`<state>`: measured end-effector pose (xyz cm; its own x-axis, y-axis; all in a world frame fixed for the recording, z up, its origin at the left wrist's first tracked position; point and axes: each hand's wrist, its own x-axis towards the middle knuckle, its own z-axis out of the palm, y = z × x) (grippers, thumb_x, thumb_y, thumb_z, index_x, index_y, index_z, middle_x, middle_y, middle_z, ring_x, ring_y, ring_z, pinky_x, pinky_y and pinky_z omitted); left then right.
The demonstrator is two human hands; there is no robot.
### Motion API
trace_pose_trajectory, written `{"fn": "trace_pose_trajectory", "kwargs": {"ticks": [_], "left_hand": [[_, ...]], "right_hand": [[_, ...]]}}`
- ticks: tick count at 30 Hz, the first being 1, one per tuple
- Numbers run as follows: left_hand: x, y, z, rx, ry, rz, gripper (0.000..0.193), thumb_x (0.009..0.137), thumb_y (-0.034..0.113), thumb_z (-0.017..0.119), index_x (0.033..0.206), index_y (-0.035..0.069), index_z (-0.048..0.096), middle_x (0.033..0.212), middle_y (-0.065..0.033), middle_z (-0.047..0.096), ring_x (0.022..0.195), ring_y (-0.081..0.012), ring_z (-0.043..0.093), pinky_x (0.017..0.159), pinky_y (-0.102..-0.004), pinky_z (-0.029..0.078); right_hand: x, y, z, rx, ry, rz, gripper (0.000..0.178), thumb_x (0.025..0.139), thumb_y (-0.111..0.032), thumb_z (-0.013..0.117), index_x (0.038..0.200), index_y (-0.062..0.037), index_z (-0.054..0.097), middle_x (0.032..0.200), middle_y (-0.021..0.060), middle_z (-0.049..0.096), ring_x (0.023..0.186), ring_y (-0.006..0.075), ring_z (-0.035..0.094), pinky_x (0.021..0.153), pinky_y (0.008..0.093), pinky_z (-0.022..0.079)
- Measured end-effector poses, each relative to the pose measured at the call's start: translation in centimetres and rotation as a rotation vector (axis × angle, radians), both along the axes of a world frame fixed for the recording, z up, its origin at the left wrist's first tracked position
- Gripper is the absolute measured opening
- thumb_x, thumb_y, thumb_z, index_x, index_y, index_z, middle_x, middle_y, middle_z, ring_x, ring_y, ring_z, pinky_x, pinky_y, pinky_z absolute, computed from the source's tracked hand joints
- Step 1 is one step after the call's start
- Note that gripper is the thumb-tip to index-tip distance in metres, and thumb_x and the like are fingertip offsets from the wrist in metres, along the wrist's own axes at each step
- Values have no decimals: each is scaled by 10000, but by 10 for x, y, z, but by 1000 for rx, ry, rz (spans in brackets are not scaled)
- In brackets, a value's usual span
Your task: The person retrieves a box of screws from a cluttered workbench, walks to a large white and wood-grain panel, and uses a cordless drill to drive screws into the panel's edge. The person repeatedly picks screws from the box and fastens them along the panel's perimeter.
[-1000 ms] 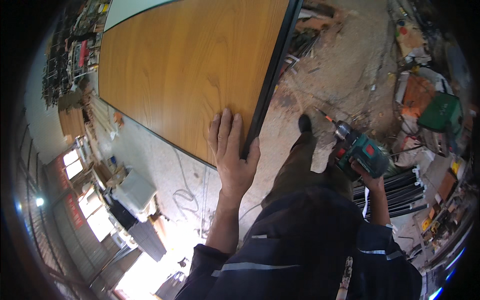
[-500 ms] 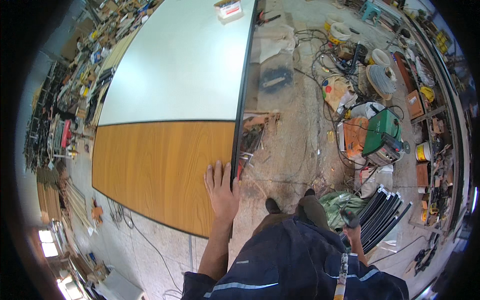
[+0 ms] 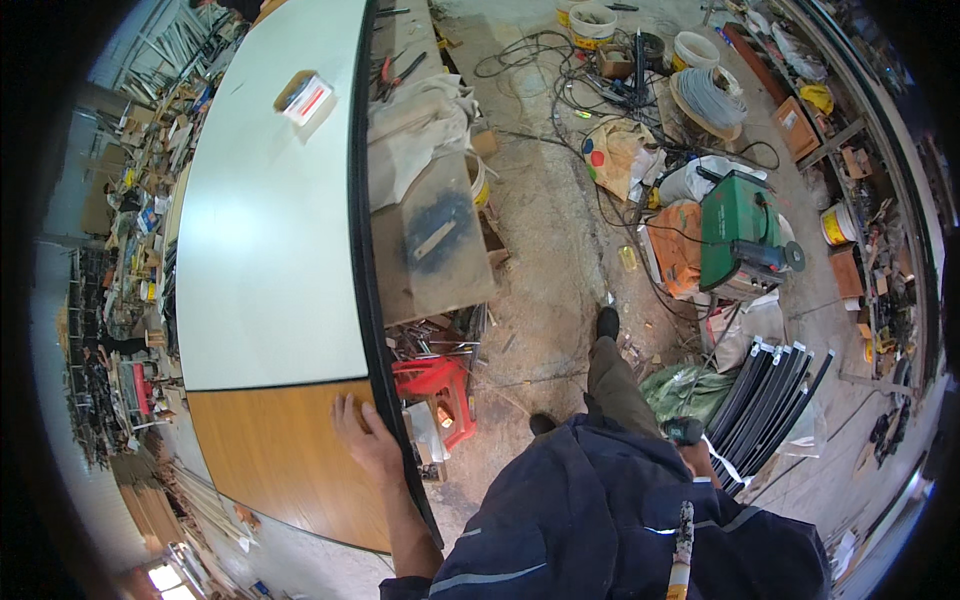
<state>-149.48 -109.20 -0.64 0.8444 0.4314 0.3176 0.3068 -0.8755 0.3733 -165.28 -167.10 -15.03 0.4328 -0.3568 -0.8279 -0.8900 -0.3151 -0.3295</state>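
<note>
My left hand [image 3: 370, 440] lies with its fingers stretched on a wood-grain panel section [image 3: 270, 460], close to the black edge strip [image 3: 366, 290]. Beyond a thin dark seam, a glossy white section [image 3: 270, 250] carries on from the wood-grain part. A small open cardboard box [image 3: 305, 97] sits on the white surface. Low at my right side, my right hand [image 3: 699, 461] is closed around what looks like a dark green and black cordless drill [image 3: 683, 430]. My body and sleeve partly hide that hand.
Right of the panel are a red plastic stool [image 3: 440, 385] and pliers [image 3: 400, 72]. On the floor at right stand a green power machine [image 3: 738, 230], a bundle of black strips [image 3: 765, 405], a grey cable coil [image 3: 710, 98] and tangled cables. Cluttered shelves [image 3: 850, 150] line the right.
I have stepped forward along the panel, and the view has moved with me. The white section and its box now appear nearer. My left hand stays on the wood-grain part, nearer the seam.
</note>
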Motion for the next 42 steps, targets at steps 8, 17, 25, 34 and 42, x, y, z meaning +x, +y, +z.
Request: {"fn": "trace_pose_trajectory", "kwargs": {"ticks": [8,17,25,34,42], "left_hand": [[56,4,-11,-41,13,402,396,1069,312,563,1179,-59,643,1196,-237,648,1041,-367,631,894,-465,507],[146,31,-18,30,-103,553,480,1063,366,559,1043,-100,674,956,-239,682,854,-372,642,784,-482,512],[467,-6,17,-671,-336,501,565,1075,412,519,1351,-81,506,1017,-204,684,794,-250,663,691,-340,560],[672,131,37,-1173,-408,593,833,999,699,461,1358,-53,490,1025,-217,663,777,-285,681,631,-365,575],[705,166,32,-1264,-24,573,534,1035,462,438,1137,-44,577,880,-201,676,709,-303,694,576,-371,577]], "right_hand": [[183,-85,-99,18,-229,223,273,706,-117,773,950,-13,710,732,99,701,638,239,691,619,397,550],[422,-94,-70,-3,-410,304,306,703,-153,824,929,10,697,742,66,707,657,210,678,655,357,554],[534,-90,-59,3,-377,46,352,730,-157,818,1043,-38,708,815,101,716,773,225,692,708,386,539],[518,-111,-93,-355,-608,200,248,751,-134,823,960,-52,719,818,106,732,796,343,695,687,498,541],[683,-89,-73,-94,-332,7,199,745,-96,786,922,-41,713,774,78,706,716,270,670,624,430,522]]}}
